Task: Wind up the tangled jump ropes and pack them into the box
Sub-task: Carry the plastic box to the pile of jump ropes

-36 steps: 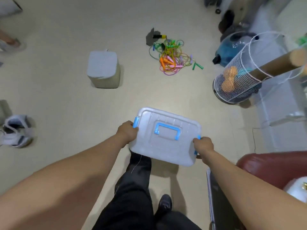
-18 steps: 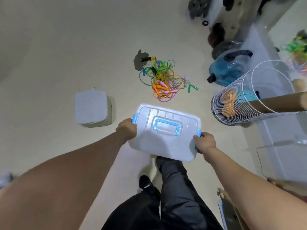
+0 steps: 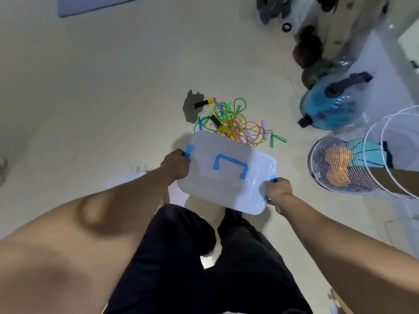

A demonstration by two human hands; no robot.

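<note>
I carry a translucent white plastic box (image 3: 226, 191) with a closed lid, a blue top handle and blue side latches. My left hand (image 3: 175, 165) grips its left end at the latch. My right hand (image 3: 278, 191) grips its right end at the other latch. Just beyond the box, a tangled heap of jump ropes (image 3: 235, 122) lies on the floor, with green, yellow, orange, pink and purple cords and handles. The box's far edge hides the near part of the heap.
A white wire basket (image 3: 353, 164) holding orange balls lies on its side at the right. Behind it sits a blue water jug (image 3: 328, 105), with dark balls and bags further back. My legs in black trousers (image 3: 204, 257) fill the bottom. Pale floor stretches to the left.
I have walked forward with the box. The rope heap is now right at the box's far edge. The grey stool at the left has dropped out of view.
</note>
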